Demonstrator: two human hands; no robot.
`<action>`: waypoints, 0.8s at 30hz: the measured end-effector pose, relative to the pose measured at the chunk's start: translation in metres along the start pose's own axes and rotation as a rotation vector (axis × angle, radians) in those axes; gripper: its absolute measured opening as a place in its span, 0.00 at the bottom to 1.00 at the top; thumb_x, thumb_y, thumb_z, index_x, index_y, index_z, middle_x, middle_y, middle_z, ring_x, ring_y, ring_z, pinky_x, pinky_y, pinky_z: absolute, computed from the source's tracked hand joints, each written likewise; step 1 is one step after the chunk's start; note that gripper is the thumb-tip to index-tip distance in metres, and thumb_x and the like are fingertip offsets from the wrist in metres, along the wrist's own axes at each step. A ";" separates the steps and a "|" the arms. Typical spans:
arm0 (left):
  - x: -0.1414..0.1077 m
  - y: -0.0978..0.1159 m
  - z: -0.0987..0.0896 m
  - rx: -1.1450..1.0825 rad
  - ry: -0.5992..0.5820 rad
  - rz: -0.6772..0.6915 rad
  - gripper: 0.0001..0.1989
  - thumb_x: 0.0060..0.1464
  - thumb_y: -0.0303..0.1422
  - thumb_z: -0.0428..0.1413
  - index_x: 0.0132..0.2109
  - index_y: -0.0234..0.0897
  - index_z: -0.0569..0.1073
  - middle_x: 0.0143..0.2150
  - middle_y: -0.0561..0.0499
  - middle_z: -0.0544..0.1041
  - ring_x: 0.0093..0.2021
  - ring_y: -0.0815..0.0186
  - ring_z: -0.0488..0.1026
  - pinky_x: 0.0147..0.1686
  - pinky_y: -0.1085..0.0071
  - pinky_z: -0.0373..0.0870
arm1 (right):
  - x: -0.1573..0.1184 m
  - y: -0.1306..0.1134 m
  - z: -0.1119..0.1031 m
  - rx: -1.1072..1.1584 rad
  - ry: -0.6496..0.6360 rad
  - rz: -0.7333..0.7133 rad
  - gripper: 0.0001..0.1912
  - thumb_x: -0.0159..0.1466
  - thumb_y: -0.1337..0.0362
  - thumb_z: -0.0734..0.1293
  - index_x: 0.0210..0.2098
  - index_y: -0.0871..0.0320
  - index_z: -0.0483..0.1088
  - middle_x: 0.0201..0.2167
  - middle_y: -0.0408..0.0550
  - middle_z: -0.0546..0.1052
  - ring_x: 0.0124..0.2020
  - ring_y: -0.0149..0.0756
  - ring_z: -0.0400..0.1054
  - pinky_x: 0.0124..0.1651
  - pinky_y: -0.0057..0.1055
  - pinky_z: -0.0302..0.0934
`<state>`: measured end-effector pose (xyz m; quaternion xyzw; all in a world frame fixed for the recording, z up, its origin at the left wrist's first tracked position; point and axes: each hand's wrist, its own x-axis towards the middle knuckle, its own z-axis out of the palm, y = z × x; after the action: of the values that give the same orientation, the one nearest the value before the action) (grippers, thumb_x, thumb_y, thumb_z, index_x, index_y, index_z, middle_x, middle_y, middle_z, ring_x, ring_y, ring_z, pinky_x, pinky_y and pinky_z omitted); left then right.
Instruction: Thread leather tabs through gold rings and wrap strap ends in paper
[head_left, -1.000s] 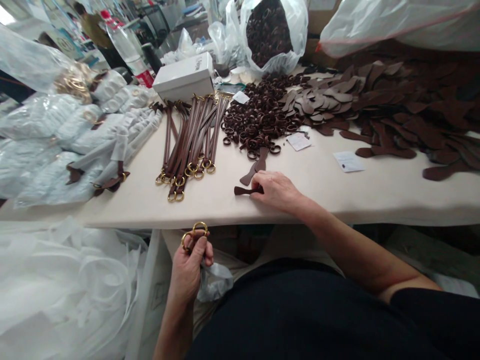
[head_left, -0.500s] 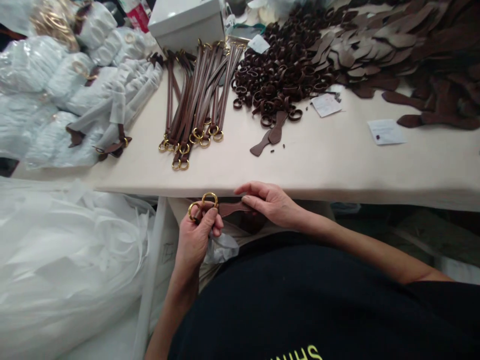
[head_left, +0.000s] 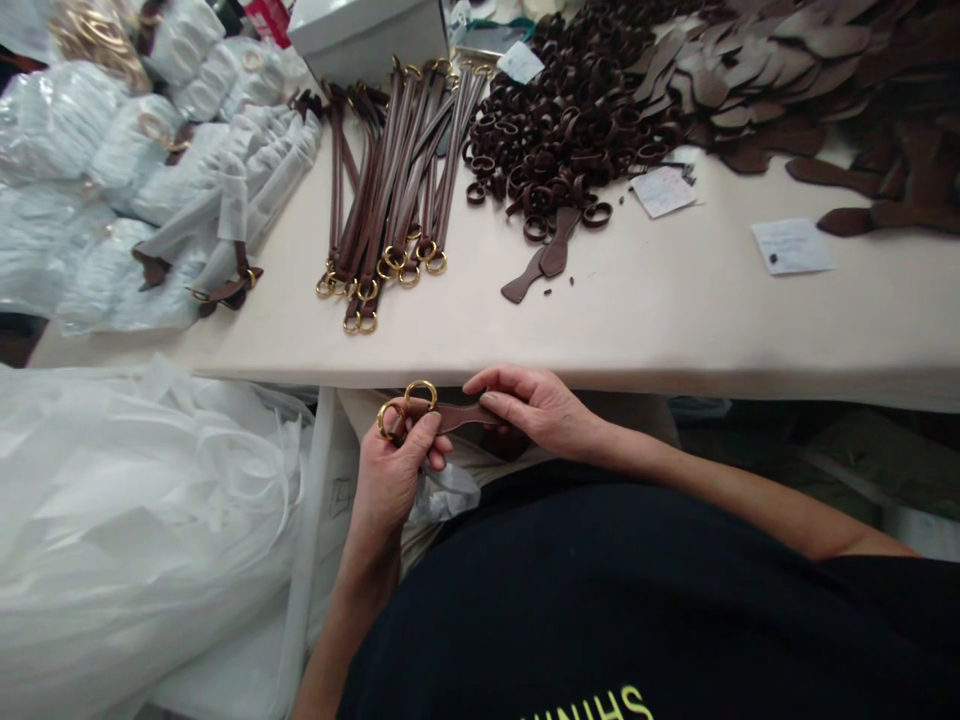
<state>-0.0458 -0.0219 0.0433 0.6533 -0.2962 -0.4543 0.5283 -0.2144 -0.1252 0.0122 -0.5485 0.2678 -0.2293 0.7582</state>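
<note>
Just below the table's front edge, my left hand (head_left: 397,455) is closed on a brown leather strap with two gold rings (head_left: 421,394) standing up above the fingers. From the left thumb a flat, shaped leather piece (head_left: 459,418) with a stitched edge runs across to my right hand (head_left: 536,405). That hand pinches the piece's right end between thumb and fingers. How the leather passes around the rings is hidden by the left fingers. A crumpled translucent plastic wrap (head_left: 448,493) hangs beneath the left hand.
On the table (head_left: 637,330) lie brown straps with gold rings (head_left: 390,190), a heap of small leather loops (head_left: 555,120), and stacked leather pieces (head_left: 780,70). Two leather tabs (head_left: 553,250) lie near the middle. Plastic-wrapped bundles (head_left: 82,210) fill the left, above a white bag (head_left: 135,520).
The camera view has shifted slightly. Both hands keep their hold on the leather piece, with only slight movement of the fingers.
</note>
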 end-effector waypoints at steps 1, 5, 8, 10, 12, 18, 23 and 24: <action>0.000 0.000 0.000 0.002 0.005 0.004 0.11 0.56 0.36 0.62 0.41 0.35 0.72 0.22 0.57 0.75 0.18 0.75 0.68 0.20 0.81 0.65 | -0.001 0.000 0.000 0.015 -0.013 0.011 0.15 0.65 0.58 0.66 0.47 0.61 0.69 0.26 0.39 0.70 0.25 0.25 0.64 0.27 0.23 0.60; 0.001 -0.004 -0.001 0.009 0.045 0.030 0.10 0.56 0.35 0.63 0.40 0.36 0.73 0.22 0.58 0.74 0.18 0.75 0.68 0.19 0.82 0.65 | -0.006 0.000 -0.001 0.039 -0.058 0.049 0.14 0.63 0.59 0.69 0.45 0.61 0.69 0.28 0.41 0.74 0.23 0.26 0.67 0.26 0.23 0.63; -0.002 -0.007 -0.001 0.013 0.047 0.052 0.09 0.56 0.35 0.63 0.40 0.36 0.72 0.22 0.58 0.74 0.18 0.75 0.68 0.19 0.81 0.66 | -0.008 0.001 -0.003 -0.100 0.000 -0.138 0.06 0.65 0.64 0.68 0.38 0.60 0.70 0.27 0.42 0.75 0.25 0.28 0.69 0.28 0.24 0.65; -0.006 -0.008 -0.001 -0.001 0.042 0.094 0.08 0.56 0.35 0.63 0.40 0.37 0.73 0.23 0.58 0.74 0.18 0.75 0.68 0.19 0.81 0.66 | -0.009 0.001 -0.006 -0.296 0.071 -0.427 0.02 0.65 0.67 0.69 0.36 0.60 0.71 0.31 0.45 0.76 0.31 0.30 0.72 0.35 0.27 0.68; -0.010 -0.007 0.000 0.003 0.052 0.169 0.07 0.56 0.33 0.63 0.39 0.37 0.74 0.24 0.58 0.75 0.19 0.75 0.68 0.19 0.80 0.66 | -0.008 0.000 -0.008 -0.467 0.129 -0.690 0.01 0.66 0.70 0.68 0.37 0.59 0.72 0.38 0.49 0.77 0.38 0.32 0.73 0.42 0.29 0.69; -0.021 -0.010 0.000 0.161 0.048 0.580 0.09 0.55 0.24 0.62 0.42 0.40 0.77 0.38 0.53 0.80 0.25 0.74 0.74 0.24 0.78 0.72 | -0.007 0.002 -0.009 -0.584 0.182 -0.888 0.05 0.66 0.73 0.67 0.38 0.58 0.69 0.40 0.49 0.73 0.39 0.31 0.71 0.41 0.29 0.70; -0.022 -0.020 -0.005 0.398 0.041 0.778 0.08 0.55 0.26 0.63 0.43 0.41 0.77 0.38 0.50 0.81 0.37 0.64 0.80 0.32 0.71 0.78 | -0.006 0.004 -0.009 -0.577 0.190 -0.908 0.06 0.66 0.74 0.67 0.37 0.57 0.67 0.40 0.48 0.72 0.38 0.31 0.71 0.40 0.29 0.70; -0.023 -0.022 -0.006 0.430 0.040 0.782 0.08 0.55 0.28 0.63 0.43 0.41 0.77 0.38 0.50 0.81 0.36 0.64 0.80 0.33 0.70 0.78 | -0.006 0.004 -0.009 -0.577 0.189 -0.911 0.06 0.66 0.74 0.67 0.37 0.58 0.67 0.39 0.48 0.72 0.38 0.31 0.71 0.40 0.29 0.70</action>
<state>-0.0518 0.0061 0.0291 0.5959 -0.5982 -0.1359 0.5183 -0.2242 -0.1267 0.0069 -0.7719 0.1219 -0.4999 0.3734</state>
